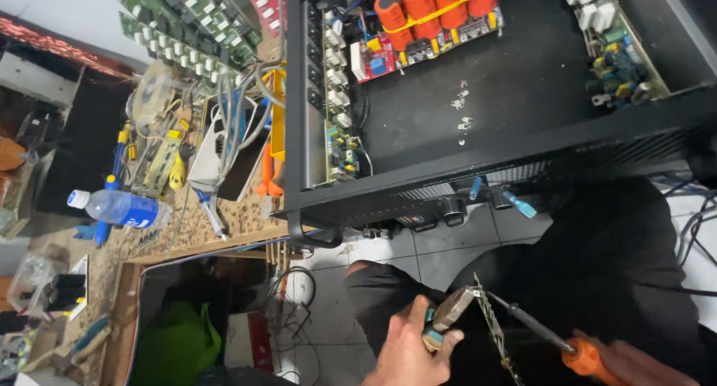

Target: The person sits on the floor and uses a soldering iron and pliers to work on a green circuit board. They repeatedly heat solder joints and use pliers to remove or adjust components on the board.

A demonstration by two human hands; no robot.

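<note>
Risk: soldering iron (538,328) tip slipping off braided strip (493,334) toward knee below. Left hand (411,349) grip clamped on small tool (448,315), probably pliers, pinching strip. Right hand (635,367) grip closed on iron's orange handle, right of strip. Amplifier chassis (485,169) above.

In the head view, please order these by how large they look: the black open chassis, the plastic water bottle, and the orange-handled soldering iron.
1. black open chassis, clearly largest.
2. and 3. orange-handled soldering iron and plastic water bottle look similar in length; the iron is nearer the camera and partly cut off, so I cannot rank them.
</note>
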